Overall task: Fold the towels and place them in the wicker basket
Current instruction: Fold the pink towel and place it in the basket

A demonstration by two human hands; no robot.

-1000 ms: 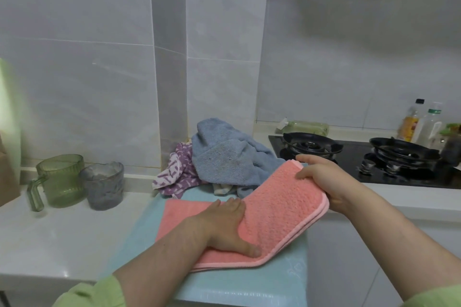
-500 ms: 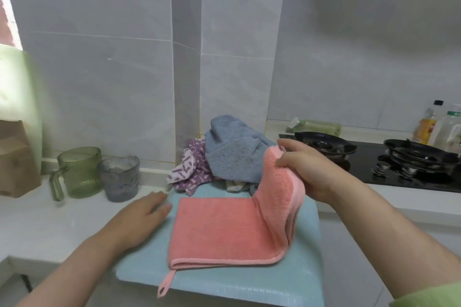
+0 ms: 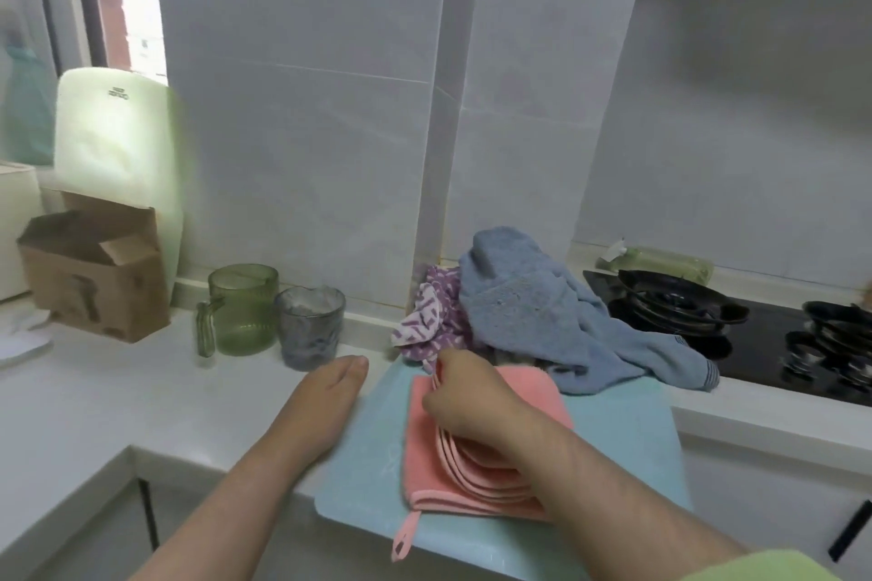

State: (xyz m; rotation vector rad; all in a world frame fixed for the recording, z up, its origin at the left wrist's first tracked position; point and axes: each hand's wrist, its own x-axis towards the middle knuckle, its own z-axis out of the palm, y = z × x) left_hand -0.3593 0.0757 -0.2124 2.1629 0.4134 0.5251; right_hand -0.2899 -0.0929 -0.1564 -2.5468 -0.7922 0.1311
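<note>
Right hand (image 3: 467, 399) pinches the folded pink towel's (image 3: 472, 481) corner.
Its fingertips vanish among the layers; left hand (image 3: 330, 389) lies flat, fingers straight, on the surface (image 3: 118, 392).

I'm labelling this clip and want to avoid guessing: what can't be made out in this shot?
Wicker basket: nowhere in the head view.
Pink towel: the right hand, pinching its edges, covers the middle, so the fold's neatness is hidden.
Purple patterned cloth: mostly buried under the blue towel.
Far stove burner: cut off by the right edge.
</note>
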